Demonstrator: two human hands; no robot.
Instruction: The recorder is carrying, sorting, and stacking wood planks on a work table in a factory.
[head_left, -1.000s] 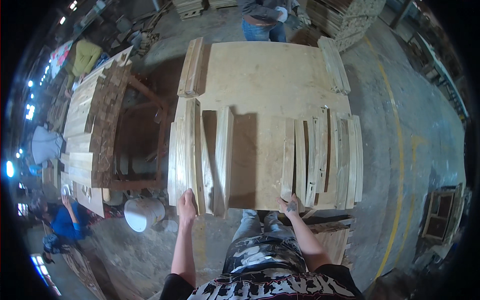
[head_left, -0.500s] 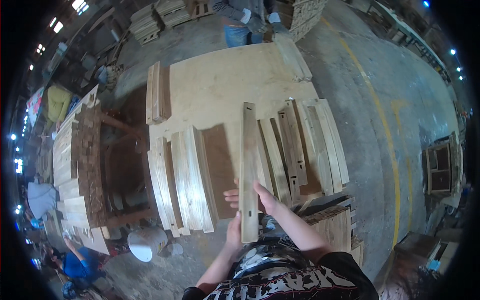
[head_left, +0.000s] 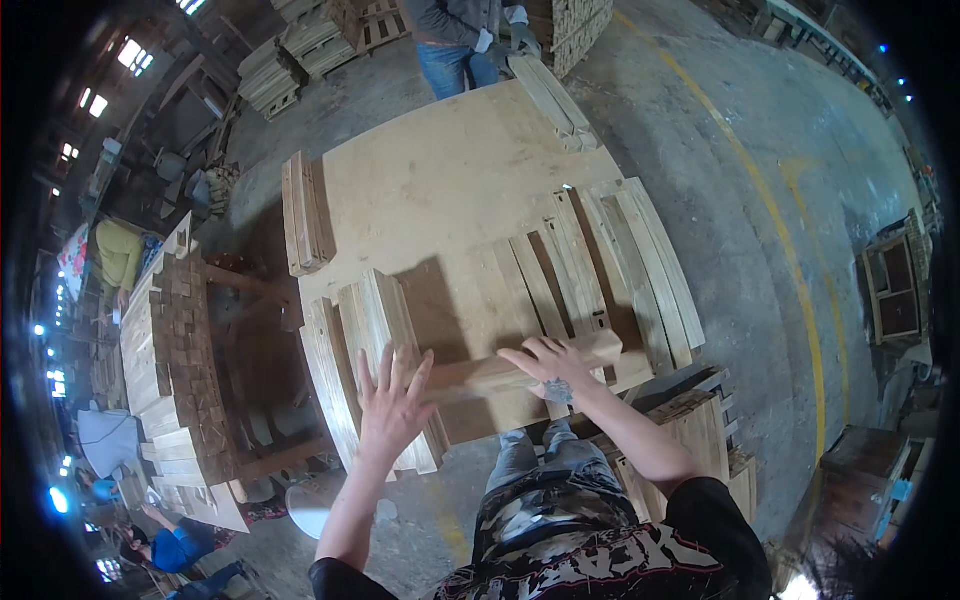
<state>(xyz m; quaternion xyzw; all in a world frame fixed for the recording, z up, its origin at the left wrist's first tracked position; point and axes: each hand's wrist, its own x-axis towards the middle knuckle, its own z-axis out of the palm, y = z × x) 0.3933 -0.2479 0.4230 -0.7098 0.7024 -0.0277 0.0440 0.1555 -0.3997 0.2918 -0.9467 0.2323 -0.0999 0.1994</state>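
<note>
The left hand (head_left: 393, 405) is palm down with its fingers spread wide, at the nine o'clock end of a pale wooden bar (head_left: 470, 377); whether its palm bears on the bar is hard to tell from above. The right hand (head_left: 550, 368) is closed over the same bar towards its three o'clock end. The bar lies crosswise, at the six o'clock side of a broad wooden tabletop (head_left: 430, 150).

Taking the bar as the clock's centre, a tall group of slats (head_left: 380, 310) stands at ten o'clock, its near part just under the left hand's fingers. Slotted slats (head_left: 575, 265) run away from the person at one o'clock, and more long slats (head_left: 660, 275) line the table's edge at two. Farther off, a short bundle (head_left: 305, 215) sits between ten and eleven, and another bundle (head_left: 555, 105) just past twelve.

Beyond the table at twelve, a co-worker (head_left: 455, 50) in jeans has gloved hands near that second bundle. A large stack of wood pieces (head_left: 175, 370) fills nine o'clock, a white bucket (head_left: 312, 505) stands on the floor at eight, a person in blue (head_left: 185, 548) is farther out that way, and a yellow line (head_left: 760, 190) crosses the floor at two
</note>
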